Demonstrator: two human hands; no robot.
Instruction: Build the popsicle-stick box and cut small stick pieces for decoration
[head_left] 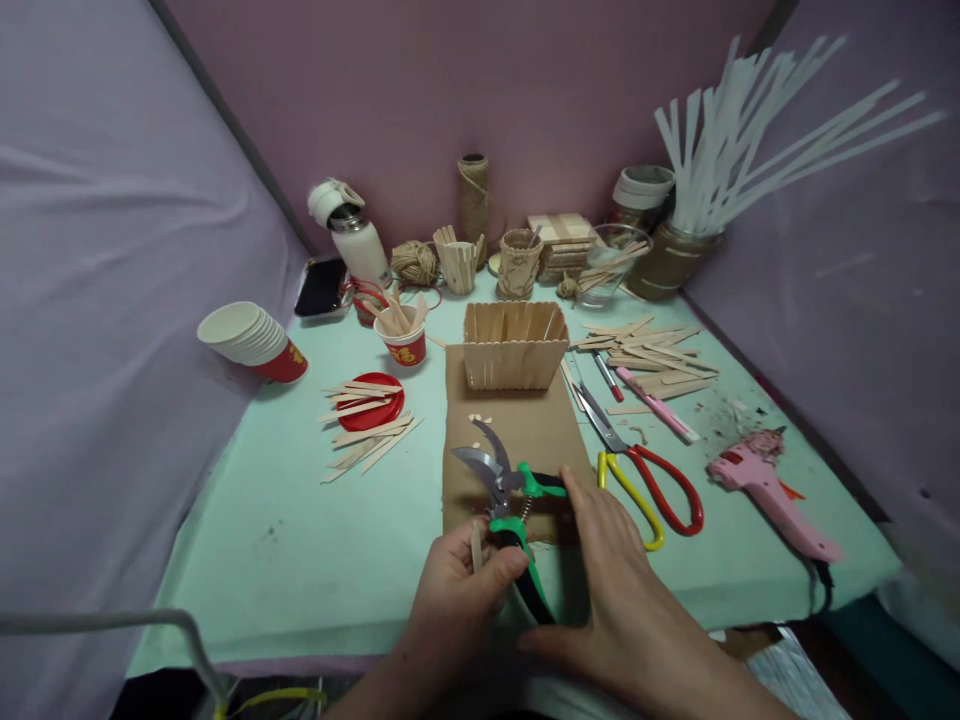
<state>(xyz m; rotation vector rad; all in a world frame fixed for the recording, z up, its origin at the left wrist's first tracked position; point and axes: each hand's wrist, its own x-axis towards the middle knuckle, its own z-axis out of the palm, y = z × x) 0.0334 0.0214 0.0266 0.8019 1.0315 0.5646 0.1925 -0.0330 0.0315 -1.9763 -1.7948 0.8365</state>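
Pruning shears [491, 470] with green and black handles stand with their blades apart above a brown cardboard sheet [525, 425]. My left hand [461, 580] is closed on the shears near the pivot and lower handle, with a short piece of wooden stick [477, 548] between its fingers. Around the handle side, my right hand [626, 570] is open, thumb and fingers spread. Its fingertips touch the end of the upper handle. A scalloped wooden-stick box [516, 362] sits at the back of the cardboard, and small cut stick ends [480, 418] lie in front of it.
On the right are scissors [611, 435], a pink glue gun [772, 495], a pink pen [656, 403] and a stick pile [660, 355]. Left are a red lid [371, 405] under sticks, a cup of sticks [405, 345] and stacked paper cups [255, 340]. Twine [415, 262] lies behind.
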